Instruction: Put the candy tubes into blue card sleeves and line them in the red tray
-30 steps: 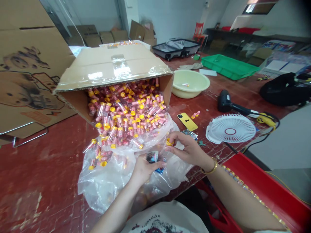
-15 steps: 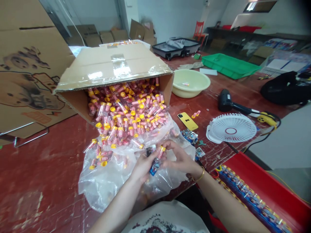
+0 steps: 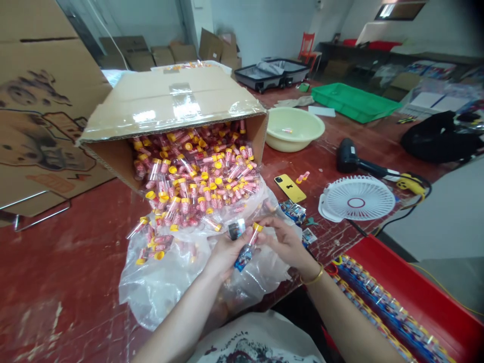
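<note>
Over a clear plastic sheet, my left hand is closed around a small clear tube with a yellow cap and pink contents. A blue printed sleeve covers the tube's lower part. Small printed sleeves also stick out between the thumb and fingers of that hand. My right hand has its fingers bent in against the tube near the cap; its fingertips are partly hidden. In front of both hands, a heap of similar capped tubes spills from a cardboard box lying on its side.
Loose printed sleeves and a yellow phone lie to the right, near a white fan and a black heat gun. A cream basin stands behind. Sleeved tubes fill rows in a red tray at lower right.
The tube and the sleeves in my left hand have tilted slightly. My right fingers have shifted a little along the cap end. The whole view has slid slightly left.
</note>
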### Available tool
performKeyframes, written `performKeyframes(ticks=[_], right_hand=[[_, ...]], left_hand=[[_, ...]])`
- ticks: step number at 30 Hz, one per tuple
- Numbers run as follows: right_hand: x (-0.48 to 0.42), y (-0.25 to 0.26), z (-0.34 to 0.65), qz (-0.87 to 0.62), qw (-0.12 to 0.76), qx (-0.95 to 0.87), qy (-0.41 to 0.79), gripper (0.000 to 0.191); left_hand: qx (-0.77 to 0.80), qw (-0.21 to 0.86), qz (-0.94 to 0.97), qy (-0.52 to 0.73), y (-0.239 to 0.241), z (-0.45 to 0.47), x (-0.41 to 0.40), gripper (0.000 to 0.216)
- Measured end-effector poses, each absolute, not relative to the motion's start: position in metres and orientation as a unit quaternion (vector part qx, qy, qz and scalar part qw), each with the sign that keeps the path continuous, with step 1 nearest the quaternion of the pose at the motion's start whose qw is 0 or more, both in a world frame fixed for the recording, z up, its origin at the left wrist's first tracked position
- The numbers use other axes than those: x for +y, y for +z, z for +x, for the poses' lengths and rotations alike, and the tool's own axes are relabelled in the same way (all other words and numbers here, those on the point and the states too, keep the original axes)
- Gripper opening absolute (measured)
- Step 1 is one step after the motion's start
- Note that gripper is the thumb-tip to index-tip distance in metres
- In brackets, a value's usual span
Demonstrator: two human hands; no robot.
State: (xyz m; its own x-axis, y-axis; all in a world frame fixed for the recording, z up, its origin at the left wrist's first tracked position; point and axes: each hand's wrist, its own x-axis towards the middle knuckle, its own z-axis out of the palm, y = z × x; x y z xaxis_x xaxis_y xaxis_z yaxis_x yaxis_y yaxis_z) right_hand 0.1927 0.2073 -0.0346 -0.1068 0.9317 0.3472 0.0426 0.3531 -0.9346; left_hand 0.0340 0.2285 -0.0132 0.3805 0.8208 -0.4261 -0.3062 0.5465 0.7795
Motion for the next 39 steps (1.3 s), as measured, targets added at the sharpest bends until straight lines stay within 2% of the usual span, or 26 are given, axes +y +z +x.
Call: performKeyframes(ticks=[2, 5, 9, 16, 21, 24, 26, 32, 39], right_hand=[[0.213, -0.037, 0.196, -0.386, 0.563, -0.576, 0.448, 0.011], [0.218, -0.037, 0.200, -0.388, 0.569, -0.524, 0.501, 0.013], [0.220, -0.037, 0.203, -0.408, 0.584, -0.498, 0.494, 0.015], [0.211, -0.038, 0.189, -0.397, 0.556, -0.493, 0.539, 0.021], [0.203, -0.033, 0.184, -0.376, 0.554, -0.554, 0.494, 0.024], [0.198, -0.032, 0.180, -0.384, 0.535, -0.626, 0.419, 0.060], [0.196, -0.031, 0.176, -0.408, 0.513, -0.646, 0.391, 0.074], [0.193, -0.028, 0.174, -0.445, 0.504, -0.637, 0.376, 0.059], [0.191, -0.030, 0.175, -0.435, 0.519, -0.640, 0.362, 0.058]], left_hand=[[0.424, 0.776, 0.322, 0.338, -0.013, 0.031, 0.227, 0.058], [0.419, 0.783, 0.343, 0.307, -0.012, 0.023, 0.225, 0.059], [0.419, 0.778, 0.377, 0.277, -0.013, 0.016, 0.224, 0.046], [0.406, 0.808, 0.311, 0.294, -0.017, 0.022, 0.228, 0.043], [0.409, 0.809, 0.278, 0.318, -0.016, 0.029, 0.231, 0.045], [0.419, 0.800, 0.272, 0.332, -0.013, 0.033, 0.230, 0.050], [0.430, 0.794, 0.270, 0.335, -0.012, 0.034, 0.228, 0.053], [0.422, 0.797, 0.288, 0.323, -0.010, 0.032, 0.222, 0.051], [0.417, 0.769, 0.322, 0.361, -0.012, 0.033, 0.215, 0.045]])
